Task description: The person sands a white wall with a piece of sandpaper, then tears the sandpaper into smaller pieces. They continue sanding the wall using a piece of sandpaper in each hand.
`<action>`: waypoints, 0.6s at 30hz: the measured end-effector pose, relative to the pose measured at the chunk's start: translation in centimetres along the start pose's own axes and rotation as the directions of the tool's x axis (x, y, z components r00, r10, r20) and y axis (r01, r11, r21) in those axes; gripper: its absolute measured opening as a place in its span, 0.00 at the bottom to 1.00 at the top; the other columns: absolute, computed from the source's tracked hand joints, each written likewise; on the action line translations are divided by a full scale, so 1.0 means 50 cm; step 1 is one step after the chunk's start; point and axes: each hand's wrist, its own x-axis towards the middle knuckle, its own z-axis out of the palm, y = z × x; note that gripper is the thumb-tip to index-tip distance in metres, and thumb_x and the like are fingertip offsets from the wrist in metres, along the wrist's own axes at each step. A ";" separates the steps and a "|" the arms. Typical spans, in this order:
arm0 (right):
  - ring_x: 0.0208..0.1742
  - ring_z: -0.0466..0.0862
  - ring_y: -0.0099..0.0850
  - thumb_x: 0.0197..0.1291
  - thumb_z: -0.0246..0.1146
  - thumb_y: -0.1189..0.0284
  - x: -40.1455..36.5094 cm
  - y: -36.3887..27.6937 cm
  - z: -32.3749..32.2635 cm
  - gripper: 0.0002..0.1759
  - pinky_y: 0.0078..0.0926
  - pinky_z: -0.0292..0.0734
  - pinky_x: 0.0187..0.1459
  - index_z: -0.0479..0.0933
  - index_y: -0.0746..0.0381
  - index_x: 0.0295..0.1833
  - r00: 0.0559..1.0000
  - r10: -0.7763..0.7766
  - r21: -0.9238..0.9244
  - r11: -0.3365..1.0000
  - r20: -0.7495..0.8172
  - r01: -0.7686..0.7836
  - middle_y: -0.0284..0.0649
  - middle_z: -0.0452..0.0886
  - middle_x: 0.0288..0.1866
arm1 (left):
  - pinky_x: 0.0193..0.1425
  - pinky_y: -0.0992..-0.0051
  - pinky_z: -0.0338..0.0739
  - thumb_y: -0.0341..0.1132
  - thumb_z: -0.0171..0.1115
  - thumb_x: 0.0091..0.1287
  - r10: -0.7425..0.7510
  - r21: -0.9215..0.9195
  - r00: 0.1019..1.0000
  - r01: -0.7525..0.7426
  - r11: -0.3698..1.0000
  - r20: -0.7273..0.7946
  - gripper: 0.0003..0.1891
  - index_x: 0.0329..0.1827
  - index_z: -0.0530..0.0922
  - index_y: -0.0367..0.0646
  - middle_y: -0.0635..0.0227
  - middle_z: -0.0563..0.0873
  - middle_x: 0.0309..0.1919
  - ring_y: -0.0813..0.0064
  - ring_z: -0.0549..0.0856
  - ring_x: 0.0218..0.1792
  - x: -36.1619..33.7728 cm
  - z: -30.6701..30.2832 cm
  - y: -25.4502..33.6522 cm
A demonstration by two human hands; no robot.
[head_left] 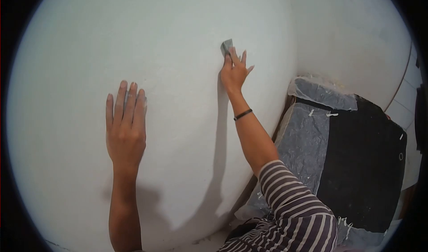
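A pale wall (178, 73) fills most of the view in front of me. My left hand (126, 127) lies along it on the left, back toward me, fingers stretched upward. Bits of a grey-blue pad (145, 103) show between and beside its fingers; the rest is hidden under the palm side. Higher up and to the right, my right hand (234, 76) grips a small grey sanding block (226, 45) by its lower end, against the wall. Its outer fingers are spread away from the block. A dark band (243, 114) circles that wrist, and a striped sleeve (290, 192) covers the upper arm.
To the right, where two walls meet, a dark covered piece (361, 163) stands close by my right arm. Crumpled clear plastic sheeting (303, 140) lies over part of it. White tiles (401, 113) show at the far right edge. Arm shadows fall on the wall.
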 end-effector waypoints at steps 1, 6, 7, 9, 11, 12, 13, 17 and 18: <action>0.82 0.63 0.57 0.74 0.56 0.69 -0.016 -0.006 0.011 0.21 0.74 0.27 0.79 0.80 0.60 0.69 1.000 0.018 0.028 0.999 -0.021 -0.017 0.44 0.80 0.72 | 0.83 0.52 0.66 0.31 0.65 0.74 0.004 0.000 1.000 -0.004 1.000 0.006 0.16 0.63 0.83 0.45 0.67 0.84 0.68 0.63 0.74 0.76 0.001 -0.002 0.000; 0.82 0.63 0.56 0.74 0.56 0.68 -0.062 -0.005 -0.002 0.23 0.74 0.26 0.79 0.79 0.60 0.71 0.991 -0.128 0.025 0.992 0.047 0.127 0.40 0.80 0.73 | 0.82 0.53 0.67 0.31 0.65 0.75 0.004 -0.007 1.000 -0.004 1.000 -0.017 0.16 0.64 0.82 0.45 0.67 0.84 0.68 0.63 0.75 0.76 0.004 0.001 -0.005; 0.83 0.63 0.55 0.75 0.56 0.68 -0.024 -0.003 -0.004 0.23 0.74 0.26 0.79 0.78 0.60 0.71 0.995 -0.092 0.008 0.996 0.032 0.092 0.39 0.80 0.73 | 0.82 0.53 0.67 0.31 0.65 0.75 0.005 -0.006 1.000 -0.005 1.000 -0.016 0.16 0.64 0.83 0.45 0.67 0.84 0.68 0.63 0.75 0.76 0.007 0.000 -0.005; 0.83 0.63 0.55 0.75 0.56 0.69 0.007 -0.011 0.010 0.22 0.74 0.26 0.79 0.79 0.59 0.71 1.000 0.004 0.016 1.000 -0.025 -0.004 0.39 0.81 0.72 | 0.82 0.53 0.67 0.31 0.65 0.74 -0.003 -0.006 1.000 0.003 1.000 -0.007 0.16 0.64 0.83 0.45 0.67 0.84 0.67 0.64 0.75 0.76 0.003 0.000 -0.001; 0.84 0.61 0.54 0.76 0.54 0.70 -0.018 -0.021 0.022 0.21 0.74 0.25 0.79 0.80 0.58 0.70 0.996 0.064 0.075 0.995 -0.059 -0.059 0.38 0.81 0.72 | 0.82 0.53 0.67 0.31 0.65 0.74 0.003 -0.005 1.000 -0.003 1.000 -0.017 0.16 0.63 0.83 0.45 0.67 0.84 0.67 0.64 0.75 0.75 0.009 0.002 -0.004; 0.84 0.60 0.54 0.77 0.54 0.69 -0.044 -0.020 0.013 0.21 0.74 0.25 0.79 0.80 0.58 0.70 0.999 0.036 0.066 0.997 -0.026 -0.034 0.39 0.81 0.72 | 0.82 0.53 0.67 0.31 0.65 0.74 0.006 -0.008 1.000 -0.006 1.000 -0.016 0.16 0.63 0.83 0.45 0.67 0.85 0.67 0.64 0.75 0.75 0.009 0.002 -0.006; 0.84 0.59 0.53 0.77 0.53 0.68 -0.068 -0.020 0.004 0.21 0.74 0.24 0.79 0.80 0.58 0.70 1.000 0.003 0.059 0.998 0.006 -0.003 0.39 0.81 0.72 | 0.82 0.53 0.67 0.31 0.65 0.74 0.006 -0.008 1.000 -0.006 1.000 -0.019 0.16 0.63 0.83 0.45 0.67 0.85 0.67 0.64 0.75 0.75 0.006 0.002 -0.007; 0.84 0.59 0.54 0.74 0.58 0.68 0.020 0.016 0.006 0.21 0.75 0.24 0.78 0.81 0.58 0.68 1.000 -0.003 -0.023 1.000 0.000 0.003 0.40 0.81 0.72 | 0.82 0.53 0.67 0.32 0.66 0.74 0.003 -0.005 1.000 -0.003 1.000 -0.019 0.16 0.63 0.83 0.45 0.66 0.85 0.67 0.64 0.75 0.76 0.012 0.001 -0.005; 0.84 0.60 0.54 0.73 0.59 0.69 0.036 0.014 0.010 0.21 0.75 0.24 0.78 0.82 0.58 0.68 0.999 0.044 -0.040 0.998 -0.017 -0.045 0.40 0.81 0.72 | 0.82 0.53 0.67 0.31 0.66 0.74 0.003 0.003 1.000 -0.003 1.000 -0.003 0.16 0.63 0.83 0.45 0.66 0.85 0.67 0.63 0.75 0.76 0.006 -0.002 -0.003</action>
